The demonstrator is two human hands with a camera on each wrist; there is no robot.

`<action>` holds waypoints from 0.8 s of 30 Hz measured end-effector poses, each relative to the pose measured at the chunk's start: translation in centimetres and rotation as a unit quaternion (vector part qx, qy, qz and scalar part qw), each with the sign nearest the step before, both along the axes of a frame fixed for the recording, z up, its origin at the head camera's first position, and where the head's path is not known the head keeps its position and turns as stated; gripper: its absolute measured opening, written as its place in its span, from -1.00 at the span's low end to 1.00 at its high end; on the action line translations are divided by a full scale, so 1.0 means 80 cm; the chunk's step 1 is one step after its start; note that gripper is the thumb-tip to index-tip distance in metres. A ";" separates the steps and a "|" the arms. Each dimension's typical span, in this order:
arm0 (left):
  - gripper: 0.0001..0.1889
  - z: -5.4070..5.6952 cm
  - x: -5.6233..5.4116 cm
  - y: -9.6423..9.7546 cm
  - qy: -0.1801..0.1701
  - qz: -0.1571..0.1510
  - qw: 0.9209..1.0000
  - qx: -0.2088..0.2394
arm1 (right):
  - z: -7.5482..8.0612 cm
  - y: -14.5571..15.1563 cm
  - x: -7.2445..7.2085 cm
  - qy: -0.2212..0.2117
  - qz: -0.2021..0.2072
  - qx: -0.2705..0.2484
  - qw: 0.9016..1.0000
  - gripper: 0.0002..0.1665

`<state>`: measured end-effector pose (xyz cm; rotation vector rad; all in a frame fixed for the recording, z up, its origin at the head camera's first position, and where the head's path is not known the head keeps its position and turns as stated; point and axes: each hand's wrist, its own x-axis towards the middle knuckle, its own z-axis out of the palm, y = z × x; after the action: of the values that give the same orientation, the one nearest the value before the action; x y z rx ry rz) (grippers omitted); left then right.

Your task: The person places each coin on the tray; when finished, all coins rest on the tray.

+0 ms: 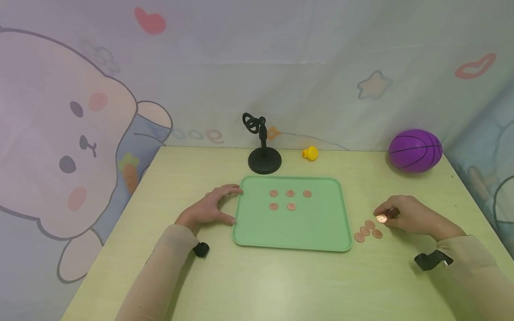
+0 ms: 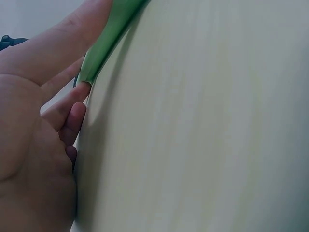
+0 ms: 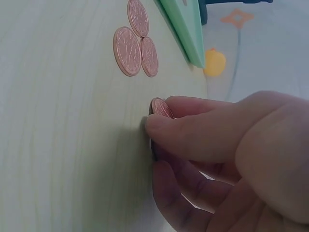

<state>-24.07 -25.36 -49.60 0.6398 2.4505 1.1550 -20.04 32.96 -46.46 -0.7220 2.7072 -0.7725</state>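
Note:
Between thumb and fingers my right hand (image 1: 411,216) pinches a copper coin (image 1: 381,218), tilted so it catches the light, close over the table right of the tray. Just beside it, several more copper coins (image 1: 364,231) lie in a loose group on the table. The green tray (image 1: 289,232) carries several coins (image 1: 290,193) in two rows, three at the back and two in front. At the tray's left edge rests my left hand (image 1: 210,207), fingers spread and fairly straight; in the left wrist view its fingertips touch the tray's rim (image 2: 99,55).
Behind the tray stands a black stand (image 1: 264,158) with a round base. To its right is a small yellow toy (image 1: 311,153). A purple ball (image 1: 415,150) sits at the back right corner, against the printed cloth (image 1: 321,89).

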 end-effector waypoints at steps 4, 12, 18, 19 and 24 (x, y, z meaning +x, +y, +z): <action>-0.08 0.000 -0.001 0.000 0.003 -0.003 1.000 0.000 | -0.001 0.000 -0.001 0.000 -0.001 0.001 1.000 -0.73; -0.08 0.001 -0.002 0.000 0.008 -0.008 1.000 0.003 | -0.004 -0.002 -0.004 0.033 -0.002 0.012 0.999 -0.77; -0.09 -0.001 -0.002 -0.001 0.009 -0.007 1.000 -0.001 | -0.002 -0.007 -0.004 0.064 -0.014 0.013 0.998 -0.74; -0.09 -0.001 -0.002 -0.001 0.009 -0.007 1.000 -0.003 | -0.002 -0.008 -0.004 0.070 -0.015 0.011 0.997 -0.73; -0.08 -0.005 -0.003 -0.002 0.008 -0.005 1.000 -0.007 | 0.004 -0.020 -0.007 0.073 -0.019 -0.001 0.997 -0.73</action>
<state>-24.34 -25.52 -49.97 0.6577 2.4646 1.1312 -20.64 31.34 -46.16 -0.7563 2.8596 -0.7591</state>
